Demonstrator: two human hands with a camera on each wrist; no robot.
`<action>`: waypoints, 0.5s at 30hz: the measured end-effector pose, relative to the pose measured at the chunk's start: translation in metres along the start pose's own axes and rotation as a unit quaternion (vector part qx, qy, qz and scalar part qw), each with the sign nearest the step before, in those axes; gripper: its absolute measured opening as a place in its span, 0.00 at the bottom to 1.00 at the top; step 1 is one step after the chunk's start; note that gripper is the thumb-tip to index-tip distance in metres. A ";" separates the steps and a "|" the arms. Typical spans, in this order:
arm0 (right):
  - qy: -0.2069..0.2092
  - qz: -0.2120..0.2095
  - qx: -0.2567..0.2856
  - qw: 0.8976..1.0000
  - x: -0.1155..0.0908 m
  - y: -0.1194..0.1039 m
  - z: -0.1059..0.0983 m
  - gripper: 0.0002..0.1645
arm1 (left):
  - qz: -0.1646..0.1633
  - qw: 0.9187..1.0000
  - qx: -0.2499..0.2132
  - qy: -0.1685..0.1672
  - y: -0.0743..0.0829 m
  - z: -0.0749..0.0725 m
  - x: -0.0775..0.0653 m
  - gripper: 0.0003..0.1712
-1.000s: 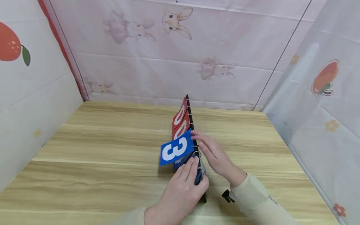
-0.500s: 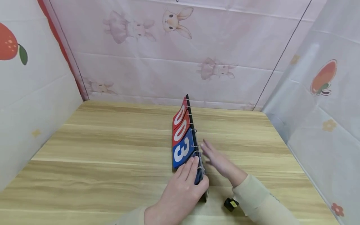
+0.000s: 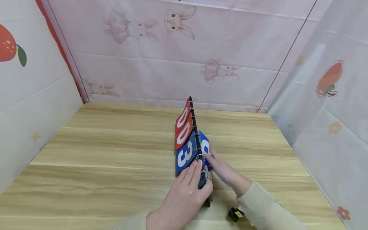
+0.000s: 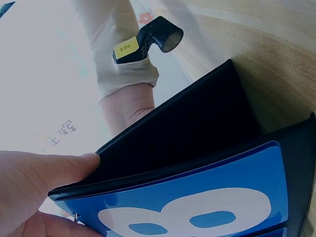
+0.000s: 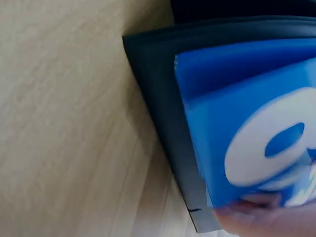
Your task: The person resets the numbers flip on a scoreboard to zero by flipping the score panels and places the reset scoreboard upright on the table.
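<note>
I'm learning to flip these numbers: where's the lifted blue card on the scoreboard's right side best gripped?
Likely best: pinch the blue card by its free lower edge, from the right; rings hold its upper edge, while the lower one stands clear of the cards behind.

I note that my right hand [image 3: 225,171], apart from the flip scoreboard [image 3: 197,138] half a second ago, now pinches a blue card [image 3: 203,142] swung out from its right face. The blue 3 card [image 3: 185,155], raised one second ago, now lies down against the left face.
</note>
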State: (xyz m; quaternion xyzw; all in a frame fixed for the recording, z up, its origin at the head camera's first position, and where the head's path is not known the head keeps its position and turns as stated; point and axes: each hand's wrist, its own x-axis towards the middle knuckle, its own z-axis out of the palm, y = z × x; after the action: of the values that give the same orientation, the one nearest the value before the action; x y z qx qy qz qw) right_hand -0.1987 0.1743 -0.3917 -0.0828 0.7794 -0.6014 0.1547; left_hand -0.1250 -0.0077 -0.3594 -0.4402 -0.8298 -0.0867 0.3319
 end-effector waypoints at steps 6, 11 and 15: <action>0.103 -0.001 0.153 0.983 0.000 -0.010 -0.011 0.38 | -0.002 0.999 -0.008 -0.034 -0.001 -0.004 0.001 0.11; 0.068 -0.080 0.275 0.956 -0.009 -0.023 -0.019 0.32 | 0.007 1.000 0.004 -0.027 -0.002 -0.004 0.001 0.12; 0.041 -0.155 0.234 0.959 -0.009 -0.034 -0.014 0.31 | 0.017 0.999 0.014 -0.026 -0.003 -0.003 0.002 0.10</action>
State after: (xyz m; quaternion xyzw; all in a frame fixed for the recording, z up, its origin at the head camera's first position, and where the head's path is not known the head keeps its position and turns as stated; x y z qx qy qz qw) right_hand -0.1973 0.1811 -0.3542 -0.1387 0.6002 -0.7866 0.0425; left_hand -0.1263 -0.0096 -0.3556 -0.4512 -0.8317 -0.0579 0.3183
